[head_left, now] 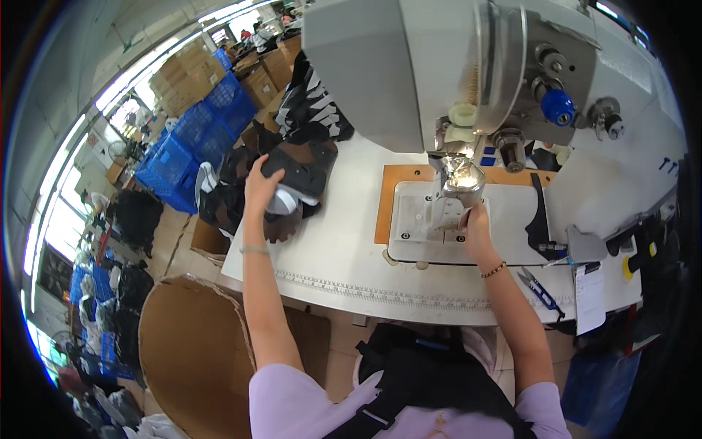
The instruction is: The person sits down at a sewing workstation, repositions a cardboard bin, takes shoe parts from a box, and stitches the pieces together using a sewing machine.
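Observation:
My left hand [262, 186] reaches to the heap at the table's left edge. Its fingers and thumb close on the edge of a dark grey shoe-upper piece [298, 170] with a pale lower part. More black, brown and white pieces [235, 164] lie under and beside it. My right hand [477, 230] is beside the needle area of a large sewing machine [457, 175], at the right of its lit head. Its fingers are curled and partly hidden, so what they hold, if anything, cannot be made out. A light metal plate [417, 219] lies beneath the machine head.
Thread snips [540, 291] and a paper slip [589, 296] lie at the table's right. A black curved piece [538, 219] lies beside the plate. A measuring tape [365, 291] runs along the front edge. A large cardboard drum [194, 351] and blue crates [197, 135] stand left.

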A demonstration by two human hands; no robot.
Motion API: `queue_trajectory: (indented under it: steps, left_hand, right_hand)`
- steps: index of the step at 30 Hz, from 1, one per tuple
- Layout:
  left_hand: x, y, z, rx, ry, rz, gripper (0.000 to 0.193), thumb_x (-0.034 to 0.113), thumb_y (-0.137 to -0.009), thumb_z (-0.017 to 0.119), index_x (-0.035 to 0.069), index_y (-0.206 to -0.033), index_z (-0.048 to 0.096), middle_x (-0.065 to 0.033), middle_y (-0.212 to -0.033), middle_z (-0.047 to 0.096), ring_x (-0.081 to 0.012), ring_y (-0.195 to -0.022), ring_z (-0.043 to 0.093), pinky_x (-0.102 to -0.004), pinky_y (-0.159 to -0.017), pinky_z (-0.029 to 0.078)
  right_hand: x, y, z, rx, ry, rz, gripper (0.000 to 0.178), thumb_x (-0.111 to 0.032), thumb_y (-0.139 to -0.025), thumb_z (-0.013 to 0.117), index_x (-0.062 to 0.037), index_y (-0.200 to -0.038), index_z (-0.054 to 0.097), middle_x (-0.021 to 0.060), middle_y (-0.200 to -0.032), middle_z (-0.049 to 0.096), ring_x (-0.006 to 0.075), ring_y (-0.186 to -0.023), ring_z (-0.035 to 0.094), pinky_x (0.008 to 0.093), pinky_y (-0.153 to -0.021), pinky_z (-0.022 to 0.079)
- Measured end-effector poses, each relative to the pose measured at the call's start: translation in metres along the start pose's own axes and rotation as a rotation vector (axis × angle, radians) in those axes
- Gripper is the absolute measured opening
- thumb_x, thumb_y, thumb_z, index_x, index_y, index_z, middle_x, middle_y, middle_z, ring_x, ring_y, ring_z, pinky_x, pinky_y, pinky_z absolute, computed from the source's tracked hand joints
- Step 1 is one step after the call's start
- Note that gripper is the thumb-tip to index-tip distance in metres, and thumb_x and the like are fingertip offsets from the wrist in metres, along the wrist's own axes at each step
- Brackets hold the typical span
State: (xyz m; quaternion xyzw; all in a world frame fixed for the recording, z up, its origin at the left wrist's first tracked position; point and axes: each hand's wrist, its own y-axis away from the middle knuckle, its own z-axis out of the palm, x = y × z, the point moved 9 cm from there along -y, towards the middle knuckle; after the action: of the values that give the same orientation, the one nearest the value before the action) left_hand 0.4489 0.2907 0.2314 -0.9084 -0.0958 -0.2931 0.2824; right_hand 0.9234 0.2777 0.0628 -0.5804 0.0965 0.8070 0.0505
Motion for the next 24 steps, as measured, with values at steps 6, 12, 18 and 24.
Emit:
queue_trajectory:
  steps: [6,12,18,24]
  left_hand:
    - [0.04,0.079,-0.017,0.078,0.213,0.006,0.068,0.009,-0.07,0.07,0.012,-0.131,0.04,-0.022,-0.112,0.058,-0.0285,-0.097,0.061,-0.0335,-0.084,0.046]
    - [0.023,0.114,-0.061,-0.185,0.432,-0.027,0.067,0.005,-0.067,0.072,0.007,-0.127,0.044,-0.0154,-0.11,0.059,-0.0169,-0.098,0.057,-0.0283,-0.085,0.045]
    - [0.024,0.117,-0.066,-0.501,0.417,0.009,0.07,0.008,-0.062,0.076,0.006,-0.126,0.047,-0.0105,-0.117,0.056,-0.0194,-0.115,0.047,-0.0308,-0.1,0.032]
    - [0.011,0.105,-0.072,-0.456,0.335,0.025,0.067,0.013,-0.065,0.076,0.006,-0.125,0.048,-0.0116,-0.116,0.056,-0.0185,-0.113,0.049,-0.0303,-0.098,0.033]
  right_hand:
    - [-0.055,0.021,-0.006,0.08,-0.149,-0.253,0.027,-0.028,-0.093,0.041,-0.0051,-0.083,0.052,0.0051,-0.072,0.051,0.0116,-0.062,0.046,0.026,-0.06,0.04]
    - [-0.108,0.155,0.066,-0.535,0.624,-1.164,0.017,-0.015,-0.082,0.056,-0.0034,-0.093,0.056,0.0093,-0.094,0.056,0.0188,-0.083,0.054,0.0332,-0.075,0.044]
    - [-0.101,0.16,0.211,-0.728,0.877,-1.32,0.039,-0.014,-0.079,0.062,-0.0038,-0.115,0.05,0.0079,-0.115,0.053,0.0248,-0.109,0.05,0.0375,-0.089,0.04]
    - [-0.064,0.115,0.262,-0.817,0.926,-0.994,0.038,-0.017,-0.07,0.071,-0.003,-0.098,0.049,0.0114,-0.093,0.046,0.0264,-0.09,0.048,0.0379,-0.079,0.039]
